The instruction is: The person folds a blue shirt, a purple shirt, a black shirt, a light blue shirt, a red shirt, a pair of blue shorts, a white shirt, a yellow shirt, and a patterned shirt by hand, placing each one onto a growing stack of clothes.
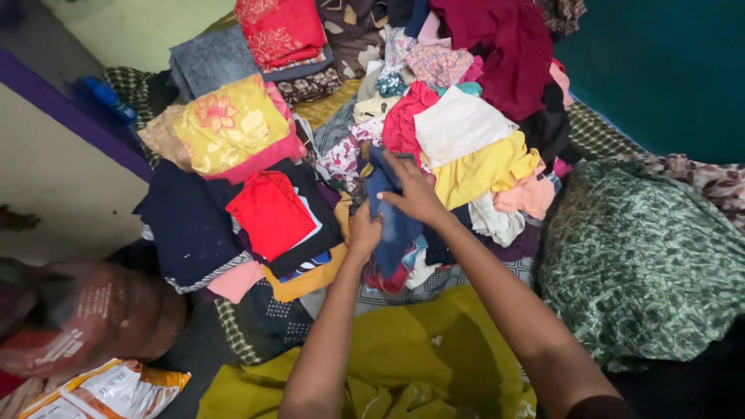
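Both hands grip 1 blue denim garment [390,213] in front of the person: the left hand [363,233] pinches its lower part, the right hand [415,194] closes over its top edge. It hangs limp and creased, so it looks soft, light and unbreakable; an edge or seam gives the surest hold. A yellow garment [481,171] lies just right of the hands, a red folded cloth [268,213] to their left.

Dim, soft indoor light; edges blurred, perhaps slightly distorted.
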